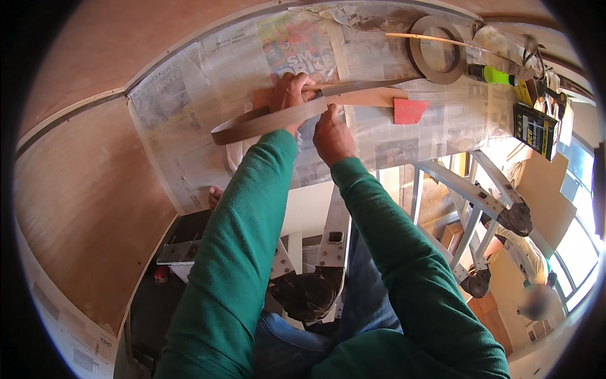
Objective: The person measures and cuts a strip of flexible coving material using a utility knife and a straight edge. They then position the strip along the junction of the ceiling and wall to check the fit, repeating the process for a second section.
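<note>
Now | left hand (290, 95), right hand (334, 137): clamped on one brown strip (271, 122) | one roll (443, 77)

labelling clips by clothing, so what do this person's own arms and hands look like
Both arms wear long, plain green sleeves, creased along their length: the left sleeve and the right sleeve end at the wrists. The left hand and right hand are bare, without gloves. No markings or cables show.
</note>
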`<state>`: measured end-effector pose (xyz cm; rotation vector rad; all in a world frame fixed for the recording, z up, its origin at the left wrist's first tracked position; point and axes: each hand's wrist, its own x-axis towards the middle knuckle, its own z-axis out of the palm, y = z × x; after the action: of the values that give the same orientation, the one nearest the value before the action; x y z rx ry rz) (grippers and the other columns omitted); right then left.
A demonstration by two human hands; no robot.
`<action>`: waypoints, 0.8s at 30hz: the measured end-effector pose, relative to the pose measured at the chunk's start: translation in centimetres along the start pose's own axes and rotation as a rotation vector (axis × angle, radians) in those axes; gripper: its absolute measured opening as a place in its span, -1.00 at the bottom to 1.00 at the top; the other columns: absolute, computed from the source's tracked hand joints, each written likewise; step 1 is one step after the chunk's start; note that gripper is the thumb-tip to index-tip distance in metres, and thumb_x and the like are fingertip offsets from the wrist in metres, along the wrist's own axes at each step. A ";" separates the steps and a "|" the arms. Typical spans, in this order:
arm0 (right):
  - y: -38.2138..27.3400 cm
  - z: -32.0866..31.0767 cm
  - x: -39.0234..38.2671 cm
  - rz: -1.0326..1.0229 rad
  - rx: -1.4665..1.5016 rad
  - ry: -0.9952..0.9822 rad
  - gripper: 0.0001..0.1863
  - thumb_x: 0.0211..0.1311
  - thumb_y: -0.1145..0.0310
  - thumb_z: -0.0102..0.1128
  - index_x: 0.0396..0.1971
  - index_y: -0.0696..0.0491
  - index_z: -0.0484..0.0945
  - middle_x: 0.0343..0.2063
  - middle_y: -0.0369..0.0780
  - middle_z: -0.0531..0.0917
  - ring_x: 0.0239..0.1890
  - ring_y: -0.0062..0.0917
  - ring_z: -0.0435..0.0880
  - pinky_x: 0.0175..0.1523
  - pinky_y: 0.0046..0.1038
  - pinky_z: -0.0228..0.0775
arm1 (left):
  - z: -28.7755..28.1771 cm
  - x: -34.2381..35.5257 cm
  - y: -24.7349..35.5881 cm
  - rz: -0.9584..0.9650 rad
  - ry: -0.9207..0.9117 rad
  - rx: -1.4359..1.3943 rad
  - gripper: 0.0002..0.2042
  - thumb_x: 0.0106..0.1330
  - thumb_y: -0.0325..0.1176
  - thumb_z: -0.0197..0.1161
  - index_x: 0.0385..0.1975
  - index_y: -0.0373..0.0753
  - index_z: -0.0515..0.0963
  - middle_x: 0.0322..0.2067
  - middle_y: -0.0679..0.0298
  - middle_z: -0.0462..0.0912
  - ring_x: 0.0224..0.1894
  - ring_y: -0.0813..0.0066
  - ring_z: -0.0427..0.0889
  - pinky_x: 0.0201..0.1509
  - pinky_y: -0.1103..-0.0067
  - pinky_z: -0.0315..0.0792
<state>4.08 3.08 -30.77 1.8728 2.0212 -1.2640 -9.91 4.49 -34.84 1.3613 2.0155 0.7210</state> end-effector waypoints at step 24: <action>-0.1 -12.8 -1.2 -0.334 0.523 0.759 -0.78 0.36 0.35 0.26 -0.11 0.13 0.52 -0.50 -0.23 0.59 -0.46 -0.55 0.54 -0.28 -0.50 0.42 | -3.3 -0.8 1.4 0.225 -0.086 -0.075 -0.63 0.07 -0.33 0.54 -0.08 -0.12 0.66 -0.17 0.19 0.63 -0.04 0.13 0.61 0.06 0.31 0.50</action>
<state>9.93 10.12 -21.79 2.6509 2.6464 -1.4010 -11.19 3.89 -31.47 1.5638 1.7695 0.8137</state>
